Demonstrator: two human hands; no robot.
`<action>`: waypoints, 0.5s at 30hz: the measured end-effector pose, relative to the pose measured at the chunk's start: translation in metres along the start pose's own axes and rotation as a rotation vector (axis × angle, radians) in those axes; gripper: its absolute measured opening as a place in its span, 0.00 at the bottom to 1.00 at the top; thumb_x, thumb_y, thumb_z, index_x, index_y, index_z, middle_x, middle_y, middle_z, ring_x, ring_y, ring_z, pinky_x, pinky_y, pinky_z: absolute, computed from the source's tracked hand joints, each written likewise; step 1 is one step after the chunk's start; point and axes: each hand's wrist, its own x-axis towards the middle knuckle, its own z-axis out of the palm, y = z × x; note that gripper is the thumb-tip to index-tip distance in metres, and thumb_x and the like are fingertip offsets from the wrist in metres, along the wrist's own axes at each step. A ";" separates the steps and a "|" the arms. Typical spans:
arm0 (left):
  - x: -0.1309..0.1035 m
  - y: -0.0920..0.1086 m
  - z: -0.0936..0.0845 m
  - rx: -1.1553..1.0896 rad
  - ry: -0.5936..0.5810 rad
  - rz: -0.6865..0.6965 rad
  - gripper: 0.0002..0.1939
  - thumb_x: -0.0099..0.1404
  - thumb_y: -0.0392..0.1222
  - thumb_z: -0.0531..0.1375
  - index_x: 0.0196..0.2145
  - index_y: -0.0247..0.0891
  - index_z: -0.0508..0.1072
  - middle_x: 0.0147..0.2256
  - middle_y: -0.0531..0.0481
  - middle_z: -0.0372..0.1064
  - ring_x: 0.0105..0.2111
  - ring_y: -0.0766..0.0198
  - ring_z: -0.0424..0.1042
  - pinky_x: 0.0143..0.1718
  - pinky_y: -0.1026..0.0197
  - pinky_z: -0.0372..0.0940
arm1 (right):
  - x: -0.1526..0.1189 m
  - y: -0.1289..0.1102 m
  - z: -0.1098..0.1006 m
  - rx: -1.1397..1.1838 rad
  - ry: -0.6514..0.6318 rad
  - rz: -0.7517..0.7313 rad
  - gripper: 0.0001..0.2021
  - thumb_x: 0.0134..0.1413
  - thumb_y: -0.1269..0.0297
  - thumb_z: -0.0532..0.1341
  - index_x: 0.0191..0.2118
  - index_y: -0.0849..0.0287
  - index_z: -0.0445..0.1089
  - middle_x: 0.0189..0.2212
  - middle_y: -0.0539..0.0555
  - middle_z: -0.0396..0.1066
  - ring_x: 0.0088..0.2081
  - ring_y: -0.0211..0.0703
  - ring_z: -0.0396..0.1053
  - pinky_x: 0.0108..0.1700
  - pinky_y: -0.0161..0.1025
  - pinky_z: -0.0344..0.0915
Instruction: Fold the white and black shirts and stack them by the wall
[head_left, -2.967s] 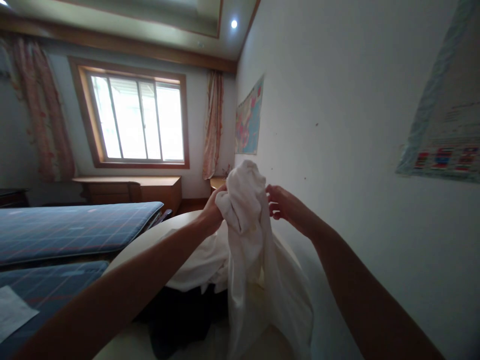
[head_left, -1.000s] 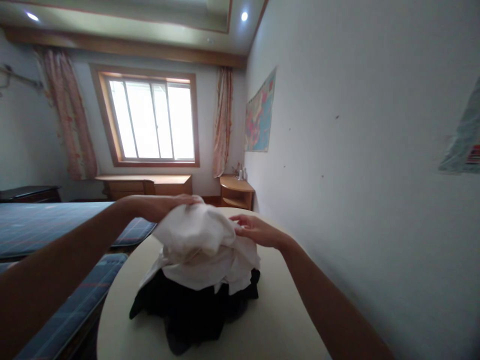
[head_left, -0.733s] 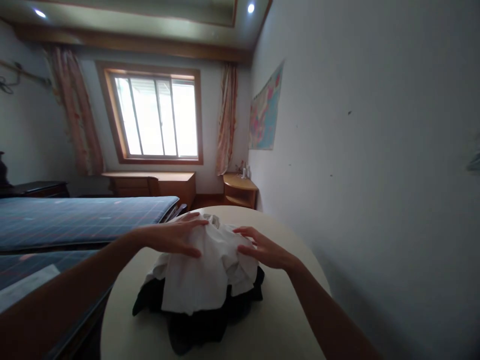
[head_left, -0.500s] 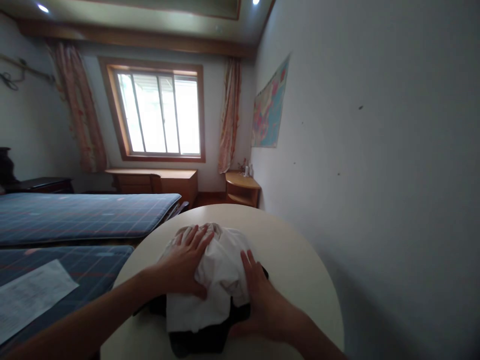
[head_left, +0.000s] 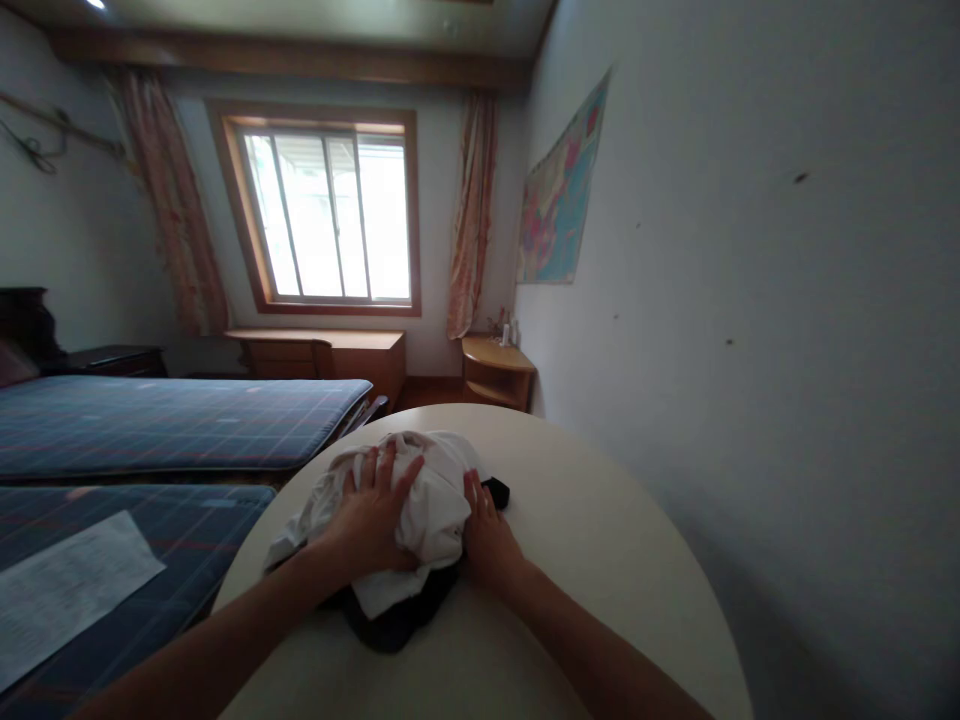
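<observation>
A crumpled heap of white cloth (head_left: 431, 515) lies on a round cream table (head_left: 585, 560). Black cloth (head_left: 401, 620) shows beneath it along the near side, and a black bit sticks out at the right. What kind of garment or cloth it is, I cannot tell. My left hand (head_left: 375, 515) rests on top of the white cloth with its fingers spread. Against the right side of the heap presses my right hand (head_left: 491, 540), fingers stretched forward and its lower part by the black cloth.
To the left are mattresses with blue plaid covers (head_left: 180, 425), a paper sheet (head_left: 75, 590) lying on the nearer one. A white wall (head_left: 750, 400) runs close along the right. Beyond the table stand a wooden desk (head_left: 360, 342) and a corner shelf (head_left: 495, 355).
Both hands and the cloth heap have moved away from me and a little left on the table. The heap looks more bunched at the near side. The view has shifted slightly.
</observation>
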 end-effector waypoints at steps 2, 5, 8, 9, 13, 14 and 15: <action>0.024 -0.015 0.010 0.006 -0.004 -0.054 0.67 0.38 0.58 0.71 0.70 0.44 0.42 0.70 0.30 0.23 0.66 0.25 0.31 0.57 0.25 0.44 | 0.025 -0.003 -0.008 -0.062 0.008 0.049 0.52 0.49 0.67 0.63 0.71 0.61 0.28 0.71 0.62 0.26 0.69 0.66 0.36 0.62 0.59 0.54; 0.057 -0.036 0.019 -0.012 -0.041 -0.128 0.68 0.39 0.60 0.70 0.70 0.44 0.39 0.69 0.29 0.25 0.66 0.24 0.33 0.55 0.25 0.47 | 0.048 -0.004 -0.015 -0.074 0.020 0.071 0.47 0.53 0.67 0.61 0.72 0.52 0.30 0.71 0.57 0.27 0.70 0.62 0.36 0.62 0.58 0.54; 0.083 -0.055 0.025 -0.044 -0.089 -0.198 0.68 0.41 0.61 0.70 0.70 0.43 0.37 0.69 0.27 0.25 0.65 0.22 0.34 0.53 0.24 0.50 | 0.052 0.010 -0.019 -0.066 -0.027 0.087 0.42 0.57 0.62 0.60 0.71 0.44 0.35 0.72 0.53 0.27 0.70 0.59 0.36 0.63 0.60 0.51; 0.091 -0.060 0.027 -0.049 -0.086 -0.218 0.67 0.42 0.61 0.70 0.70 0.43 0.37 0.69 0.27 0.26 0.65 0.22 0.34 0.52 0.24 0.50 | 0.050 0.019 -0.020 -0.070 -0.049 0.107 0.41 0.58 0.61 0.60 0.71 0.44 0.36 0.72 0.52 0.26 0.70 0.59 0.36 0.63 0.61 0.50; 0.119 -0.081 0.040 -0.048 -0.047 -0.323 0.66 0.43 0.61 0.70 0.70 0.44 0.38 0.69 0.27 0.28 0.65 0.21 0.33 0.53 0.22 0.47 | 0.033 0.070 -0.023 -0.094 -0.105 0.246 0.38 0.60 0.56 0.57 0.71 0.48 0.38 0.72 0.54 0.27 0.70 0.59 0.35 0.64 0.62 0.46; 0.126 -0.086 0.043 -0.048 -0.047 -0.353 0.66 0.43 0.62 0.70 0.70 0.43 0.38 0.69 0.27 0.27 0.65 0.21 0.33 0.53 0.22 0.46 | 0.028 0.085 -0.024 -0.099 -0.111 0.293 0.37 0.61 0.54 0.55 0.71 0.49 0.38 0.72 0.54 0.28 0.70 0.59 0.36 0.64 0.61 0.45; 0.132 -0.091 0.047 -0.048 -0.050 -0.382 0.66 0.43 0.62 0.70 0.70 0.43 0.38 0.69 0.27 0.27 0.65 0.21 0.32 0.53 0.22 0.46 | 0.022 0.099 -0.023 -0.105 -0.100 0.333 0.36 0.62 0.52 0.53 0.71 0.51 0.39 0.72 0.55 0.30 0.70 0.59 0.36 0.65 0.60 0.44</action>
